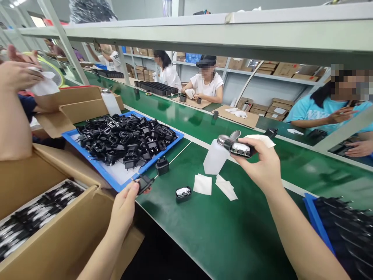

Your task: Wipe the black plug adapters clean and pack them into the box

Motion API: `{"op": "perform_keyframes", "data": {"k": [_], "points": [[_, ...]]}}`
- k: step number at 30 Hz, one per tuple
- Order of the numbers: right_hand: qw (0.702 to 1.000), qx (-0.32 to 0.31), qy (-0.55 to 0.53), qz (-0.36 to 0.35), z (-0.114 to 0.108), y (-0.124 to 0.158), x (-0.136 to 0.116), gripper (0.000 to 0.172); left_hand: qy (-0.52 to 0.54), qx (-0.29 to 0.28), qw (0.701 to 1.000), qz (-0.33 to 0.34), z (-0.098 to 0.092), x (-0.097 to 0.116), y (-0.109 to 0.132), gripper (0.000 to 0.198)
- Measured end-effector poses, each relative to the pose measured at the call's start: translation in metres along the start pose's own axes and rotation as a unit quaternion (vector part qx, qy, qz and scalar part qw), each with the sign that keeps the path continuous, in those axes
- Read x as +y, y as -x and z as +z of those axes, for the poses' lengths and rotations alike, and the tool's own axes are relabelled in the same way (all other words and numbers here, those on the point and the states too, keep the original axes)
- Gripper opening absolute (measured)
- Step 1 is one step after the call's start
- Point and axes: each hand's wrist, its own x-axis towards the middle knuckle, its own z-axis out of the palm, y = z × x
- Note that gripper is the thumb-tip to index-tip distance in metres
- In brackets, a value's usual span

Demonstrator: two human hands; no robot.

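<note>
The right hand point(259, 167) pinches a black charger point(240, 148) and a white cloth point(260, 140) between fingers and thumb, just beside a plastic bottle point(215, 157). The left hand point(124, 210) pinches another charger point(144, 184) at the edge of a blue tray point(96, 166) heaped with chargers.

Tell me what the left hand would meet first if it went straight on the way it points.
The left hand, holding a black plug adapter, would probably meet the blue tray's rim first, then the pile of black adapters; depth is unclear.
</note>
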Motion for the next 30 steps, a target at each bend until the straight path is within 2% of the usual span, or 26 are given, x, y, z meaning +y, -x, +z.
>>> {"op": "perform_keyframes", "data": {"k": [3, 7, 8, 10, 12, 13, 15, 18, 21, 24, 26, 28, 30], "points": [[0.999, -0.025, 0.000, -0.026, 0.001, 0.005, -0.008, 0.024, 0.049, -0.086, 0.995, 0.000, 0.000, 0.008, 0.007, 0.033], [0.996, -0.077, -0.033, 0.007, -0.003, 0.006, -0.014, 0.025, 0.108, -0.137, 0.985, 0.011, -0.001, 0.018, 0.013, 0.023], [0.991, -0.122, -0.050, 0.022, -0.003, 0.007, -0.015, 0.025, 0.124, -0.140, 0.982, 0.010, 0.001, 0.020, 0.014, 0.022], [0.958, -0.271, -0.087, 0.046, 0.002, 0.013, -0.020, 0.024, 0.165, -0.151, 0.975, -0.014, 0.006, 0.024, 0.016, 0.021], [0.894, -0.434, -0.102, 0.045, 0.014, 0.026, -0.025, 0.021, 0.215, -0.178, 0.958, -0.064, 0.014, 0.027, 0.016, 0.023], [0.862, -0.495, -0.097, 0.040, 0.022, 0.034, -0.029, 0.020, 0.240, -0.194, 0.946, -0.094, 0.017, 0.028, 0.015, 0.023], [0.824, -0.561, -0.076, 0.037, 0.038, 0.051, -0.037, 0.020, 0.285, -0.222, 0.921, -0.148, 0.024, 0.029, 0.014, 0.024], [0.796, -0.599, -0.063, 0.049, 0.049, 0.065, -0.046, 0.024, 0.327, -0.241, 0.891, -0.202, 0.028, 0.030, 0.013, 0.025], [0.787, -0.612, -0.054, 0.060, 0.042, 0.057, -0.046, 0.041, 0.322, -0.248, 0.891, -0.202, 0.029, 0.032, 0.013, 0.024], [0.833, -0.537, -0.067, 0.115, 0.033, 0.038, -0.043, 0.035, 0.292, -0.246, 0.911, -0.154, 0.032, 0.036, 0.013, 0.022], [0.853, -0.473, -0.148, 0.163, 0.036, 0.028, -0.042, 0.034, 0.295, -0.255, 0.910, -0.140, 0.037, 0.037, 0.013, 0.022], [0.830, -0.450, -0.262, 0.197, 0.045, 0.024, -0.043, 0.040, 0.318, -0.283, 0.890, -0.162, 0.042, 0.038, 0.013, 0.024], [0.783, -0.466, -0.357, 0.205, 0.054, 0.027, -0.043, 0.048, 0.349, -0.334, 0.851, -0.204, 0.045, 0.040, 0.014, 0.027]]}}
